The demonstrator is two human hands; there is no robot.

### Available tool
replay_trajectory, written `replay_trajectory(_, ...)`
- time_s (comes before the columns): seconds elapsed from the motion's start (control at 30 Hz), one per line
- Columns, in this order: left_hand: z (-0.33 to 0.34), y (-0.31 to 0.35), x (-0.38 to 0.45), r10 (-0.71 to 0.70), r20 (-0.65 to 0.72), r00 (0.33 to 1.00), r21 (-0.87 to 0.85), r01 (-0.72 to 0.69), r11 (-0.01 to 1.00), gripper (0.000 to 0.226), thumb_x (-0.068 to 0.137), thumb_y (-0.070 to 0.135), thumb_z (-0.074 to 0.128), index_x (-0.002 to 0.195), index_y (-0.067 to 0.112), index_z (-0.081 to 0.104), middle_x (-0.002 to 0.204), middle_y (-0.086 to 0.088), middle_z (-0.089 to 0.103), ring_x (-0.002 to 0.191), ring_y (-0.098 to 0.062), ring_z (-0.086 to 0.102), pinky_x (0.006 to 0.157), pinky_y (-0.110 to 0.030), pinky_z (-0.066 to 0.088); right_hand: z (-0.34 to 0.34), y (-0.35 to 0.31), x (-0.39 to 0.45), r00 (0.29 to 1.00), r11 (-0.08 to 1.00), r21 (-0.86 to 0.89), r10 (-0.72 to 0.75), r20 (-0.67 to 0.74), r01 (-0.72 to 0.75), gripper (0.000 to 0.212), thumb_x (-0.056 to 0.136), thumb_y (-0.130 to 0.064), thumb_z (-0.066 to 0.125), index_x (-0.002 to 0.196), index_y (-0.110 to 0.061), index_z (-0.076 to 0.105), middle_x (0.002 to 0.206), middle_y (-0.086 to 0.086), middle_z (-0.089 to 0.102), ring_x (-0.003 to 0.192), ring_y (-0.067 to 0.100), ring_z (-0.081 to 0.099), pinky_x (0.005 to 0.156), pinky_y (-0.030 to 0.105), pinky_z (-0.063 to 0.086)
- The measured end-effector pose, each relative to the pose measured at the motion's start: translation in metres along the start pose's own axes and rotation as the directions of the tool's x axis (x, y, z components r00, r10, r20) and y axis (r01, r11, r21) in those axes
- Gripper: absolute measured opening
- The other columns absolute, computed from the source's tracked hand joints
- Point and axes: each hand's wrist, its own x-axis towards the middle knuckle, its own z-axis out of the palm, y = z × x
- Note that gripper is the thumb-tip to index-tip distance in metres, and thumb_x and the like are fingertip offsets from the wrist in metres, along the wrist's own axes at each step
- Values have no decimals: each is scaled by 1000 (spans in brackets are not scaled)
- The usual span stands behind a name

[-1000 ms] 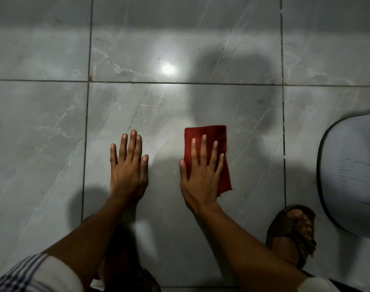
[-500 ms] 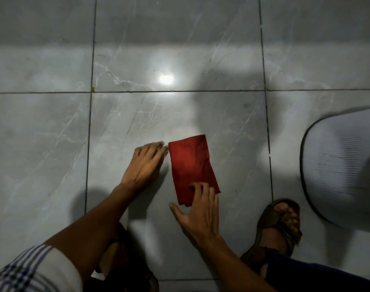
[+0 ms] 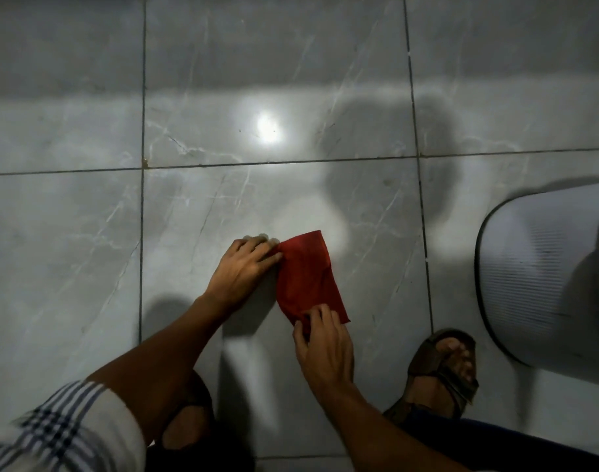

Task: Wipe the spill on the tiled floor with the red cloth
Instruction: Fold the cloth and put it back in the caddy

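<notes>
The red cloth (image 3: 306, 275) lies folded in a long rectangle on the grey marbled floor tile (image 3: 196, 212), tilted a little to the left. My left hand (image 3: 245, 267) has its curled fingers on the cloth's upper left corner. My right hand (image 3: 322, 345) pinches the cloth's near end with fingertips and thumb. No spill can be made out on the tile; a bright lamp reflection (image 3: 267, 129) shines on the floor farther away.
A white ribbed bin (image 3: 543, 277) lies at the right edge. My sandalled right foot (image 3: 443, 366) rests on the tile beside my right hand, and my left foot (image 3: 185, 424) is under my left arm. Dark grout lines (image 3: 142, 233) cross the floor.
My right hand slid back from flat on the cloth to its near end. My left hand moved right from the bare tile onto the cloth's upper corner. The cloth turned slightly.
</notes>
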Motion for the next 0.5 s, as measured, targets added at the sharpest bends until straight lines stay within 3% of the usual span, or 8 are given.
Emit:
replay_trajectory(0.1, -38, 18, 4, -13, 58, 998, -30, 15, 999, 42, 75, 6, 97, 116, 11, 88, 127, -15, 82, 115, -39, 81, 86, -44, 65, -28, -8, 8, 983, 997, -61, 67, 173, -57, 35, 115, -31, 40, 138, -15, 59, 136, 6, 65, 124, 23, 60, 106, 35, 48)
replay_trajectory(0.17, -69, 30, 8, 5, 89, 996, -51, 0, 999, 43, 79, 3, 92, 121, 10, 85, 135, -15, 79, 125, -39, 78, 91, -43, 64, -58, -13, 2, 959, 987, -11, 159, 234, -161, 37, 116, -26, 37, 146, -11, 53, 146, 11, 60, 132, 27, 58, 111, 37, 45)
replay_trajectory(0.33, -160, 63, 10, 48, 80, 996, -32, -46, 998, 48, 88, -5, 75, 134, 6, 78, 149, -14, 72, 139, -38, 69, 105, -44, 58, -155, -21, -40, 916, 913, 221, 274, 293, -344, 32, 116, -20, 41, 141, -6, 54, 138, 17, 67, 120, 33, 67, 100, 40, 53)
replay_trajectory(0.4, -199, 80, 10, 61, 77, 995, -64, -56, 996, 46, 91, -5, 62, 133, 6, 76, 138, -14, 77, 131, -38, 73, 102, -44, 58, -199, -25, -65, 906, 842, 353, 326, 271, -409, 30, 115, -20, 44, 137, -4, 56, 134, 19, 69, 117, 33, 68, 91, 36, 53)
replay_trajectory(0.5, -264, 118, 17, 108, 121, 987, -101, -96, 990, 36, 95, -4, 67, 128, 10, 74, 119, -10, 76, 108, -36, 72, 90, -42, 55, -270, -22, -103, 867, 724, 477, 413, 280, -499, 30, 114, -19, 47, 138, -1, 55, 136, 23, 67, 114, 30, 65, 89, 31, 49)
